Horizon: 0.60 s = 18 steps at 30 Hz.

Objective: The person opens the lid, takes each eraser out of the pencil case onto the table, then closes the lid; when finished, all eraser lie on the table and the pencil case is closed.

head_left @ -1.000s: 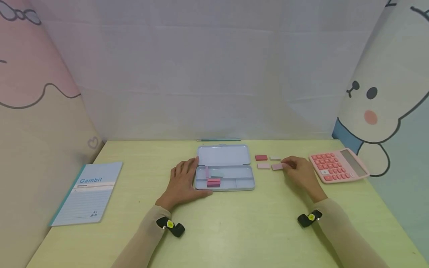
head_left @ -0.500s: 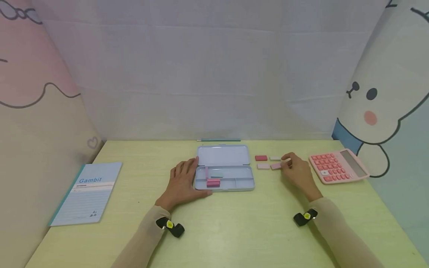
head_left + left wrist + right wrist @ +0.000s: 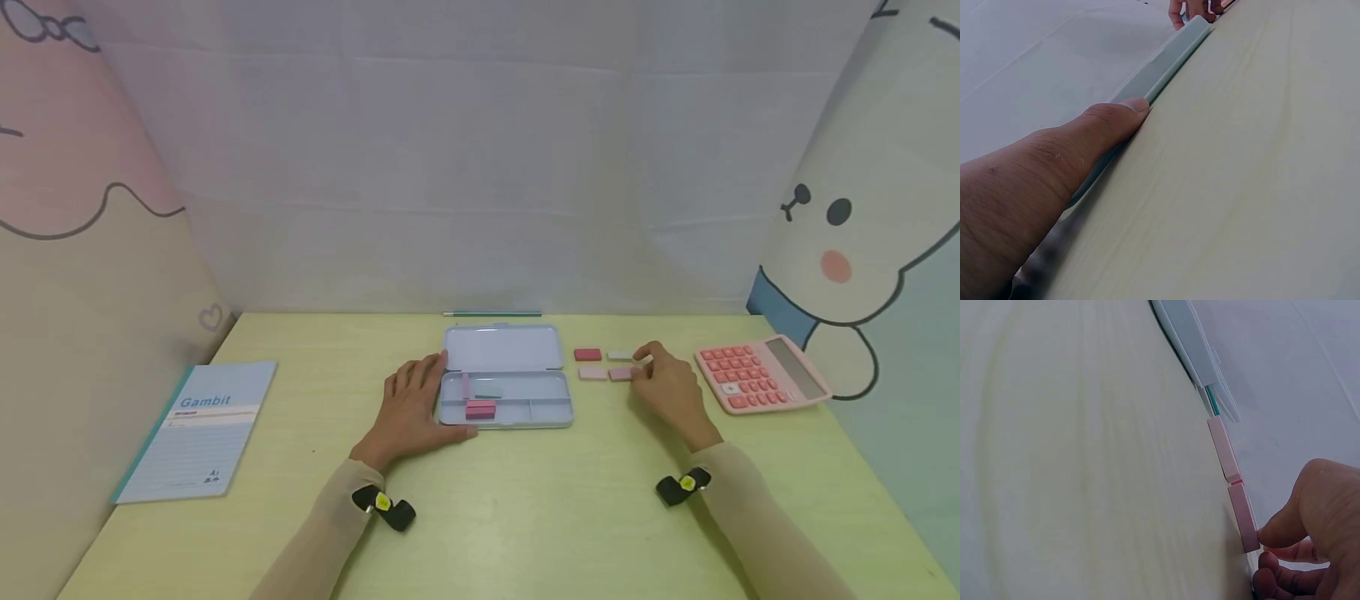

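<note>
My left hand (image 3: pixel 412 407) rests spread around the left end of a pale blue compartmented pencil case (image 3: pixel 551 386) whose lid is raised. In the left wrist view its thumb (image 3: pixel 1119 115) presses along the case's front edge. Several small rectangular blocks lie inside, among them a bright pink one (image 3: pixel 480 412). To the right of the case, my right hand (image 3: pixel 670 396) has its thumb at the end of a mauve-pink block (image 3: pixel 1244 519), its index finger near a whitish block (image 3: pixel 619 356). A pale pink block (image 3: pixel 592 374) and a dark pink block (image 3: pixel 588 355) lie beside them.
A pink calculator (image 3: pixel 761 375) lies to the right of my right hand. At far left is a notebook (image 3: pixel 198 433) marked Gambit. A green pencil (image 3: pixel 491 314) lies along the table's back edge, by the white backdrop (image 3: pixel 480 167).
The mauve-pink block has slid left and straightened in line with the pale pink one. My right hand has shifted slightly left, its index finger lifting off that block. The left hand stays put.
</note>
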Available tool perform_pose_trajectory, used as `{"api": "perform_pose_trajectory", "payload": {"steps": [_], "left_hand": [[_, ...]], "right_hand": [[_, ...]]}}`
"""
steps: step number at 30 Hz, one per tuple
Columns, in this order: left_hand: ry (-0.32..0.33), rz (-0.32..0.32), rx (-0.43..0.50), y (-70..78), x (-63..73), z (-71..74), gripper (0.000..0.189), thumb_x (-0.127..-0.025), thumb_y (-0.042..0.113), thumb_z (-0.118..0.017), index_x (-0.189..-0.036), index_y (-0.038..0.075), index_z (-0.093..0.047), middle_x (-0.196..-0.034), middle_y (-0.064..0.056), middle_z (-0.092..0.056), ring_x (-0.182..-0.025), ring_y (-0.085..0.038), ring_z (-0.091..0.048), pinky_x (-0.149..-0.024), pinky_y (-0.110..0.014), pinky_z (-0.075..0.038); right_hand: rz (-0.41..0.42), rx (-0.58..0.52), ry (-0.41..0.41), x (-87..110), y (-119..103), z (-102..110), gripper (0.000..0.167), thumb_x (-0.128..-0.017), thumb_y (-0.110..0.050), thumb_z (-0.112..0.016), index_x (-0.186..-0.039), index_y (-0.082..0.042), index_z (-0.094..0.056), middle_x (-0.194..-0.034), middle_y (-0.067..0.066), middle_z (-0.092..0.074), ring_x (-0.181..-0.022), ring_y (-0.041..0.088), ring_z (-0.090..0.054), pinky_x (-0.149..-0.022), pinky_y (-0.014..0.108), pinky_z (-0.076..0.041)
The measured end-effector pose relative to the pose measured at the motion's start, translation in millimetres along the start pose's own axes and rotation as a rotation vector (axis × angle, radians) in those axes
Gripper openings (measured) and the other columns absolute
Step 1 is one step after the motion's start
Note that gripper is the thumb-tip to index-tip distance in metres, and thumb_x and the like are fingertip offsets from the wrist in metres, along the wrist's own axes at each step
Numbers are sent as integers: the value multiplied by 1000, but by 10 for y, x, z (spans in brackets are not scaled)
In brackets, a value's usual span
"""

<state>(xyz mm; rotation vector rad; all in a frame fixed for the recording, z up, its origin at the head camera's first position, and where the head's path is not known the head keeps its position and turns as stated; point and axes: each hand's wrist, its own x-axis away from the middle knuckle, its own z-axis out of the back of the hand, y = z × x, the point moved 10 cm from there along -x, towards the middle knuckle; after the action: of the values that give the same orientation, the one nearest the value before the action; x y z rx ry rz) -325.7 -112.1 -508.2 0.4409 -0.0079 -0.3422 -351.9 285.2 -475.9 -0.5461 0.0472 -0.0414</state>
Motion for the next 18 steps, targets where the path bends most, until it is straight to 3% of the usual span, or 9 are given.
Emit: {"api": "perform_pose_trajectory", "payload": {"steps": [9,18], "left_hand": [[-2,1,-8,16,-5,15,133,-76,81,-76,-175,18,-13,-177,-9,-28,-161,-43,-22,-127,-65,-19],[-3,2,-20,-11,-6,-14,133,-76,83,-74,-175,20,-13,-177,-8,-27,-161,-42,-22,-128,-65,-19]], "right_hand": [[8,-12,9,10,-26,31,34,-101,-22,-57,-131,-6,-60,-106,21,-75,-82,30,-65,-61,33,-43],[118,-86,155,44,-177,197,26,-100,-15,-62,-122,-2,-65,-96,22,-77,-70,23,-63,-60,31,-44]]}}
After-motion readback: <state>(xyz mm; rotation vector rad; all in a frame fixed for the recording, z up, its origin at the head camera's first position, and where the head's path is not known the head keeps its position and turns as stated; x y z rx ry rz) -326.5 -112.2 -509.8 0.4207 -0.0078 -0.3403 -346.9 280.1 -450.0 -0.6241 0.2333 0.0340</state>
